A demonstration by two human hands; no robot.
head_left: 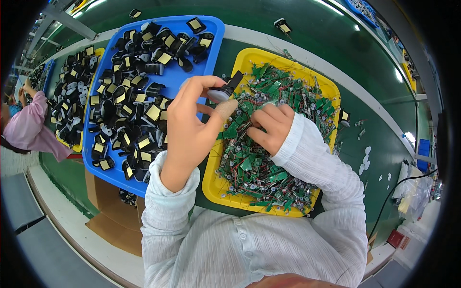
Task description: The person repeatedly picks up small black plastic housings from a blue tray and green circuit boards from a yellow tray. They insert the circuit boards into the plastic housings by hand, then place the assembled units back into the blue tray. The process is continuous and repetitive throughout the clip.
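Black plastic casing point(229, 86) is pinched by left hand point(189, 127); green circuit boards point(269, 158) just beneath are picked by right hand's point(269, 127) closed fingertips; one board is best isolated from tangled wires.

Pale ribbed long sleeves point(317, 158), buttoned front.

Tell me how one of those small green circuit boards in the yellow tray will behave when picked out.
Probably stiff and light: each green circuit board is a small flat piece. Likely to snag, since thin wires tangle through the pile in the yellow tray. The right hand rests on that pile.
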